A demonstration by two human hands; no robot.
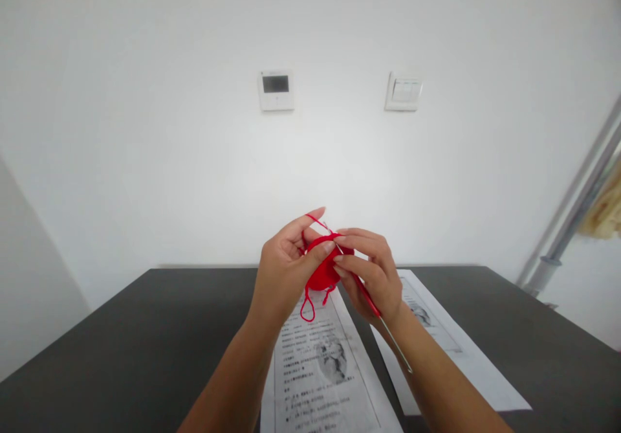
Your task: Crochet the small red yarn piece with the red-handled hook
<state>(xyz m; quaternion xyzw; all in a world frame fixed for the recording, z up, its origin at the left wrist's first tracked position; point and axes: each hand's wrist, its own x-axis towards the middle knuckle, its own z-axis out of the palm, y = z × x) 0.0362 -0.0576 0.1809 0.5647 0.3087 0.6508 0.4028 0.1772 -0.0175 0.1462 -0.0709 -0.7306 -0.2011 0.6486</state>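
Between my two hands is a small red crochet piece [321, 276], held up above the dark table. My left hand [288, 252] pinches its upper edge with the thumb, and red yarn runs over the raised index finger. In my right hand [371, 268] is a crochet hook [367, 297] with a red grip and metal ends; its upper tip meets the top edge of the piece by the yarn. My right fingertips also touch the piece's right side. A loop of red yarn [307, 310] and a short tail hang below it.
A printed sheet [315, 388] lies on the dark table [194, 329] under my hands, with a second sheet [466, 368] to its right. On the white wall behind are a small display panel [276, 99] and a switch plate [403, 99]. A grey pole [577, 213] stands at the right.
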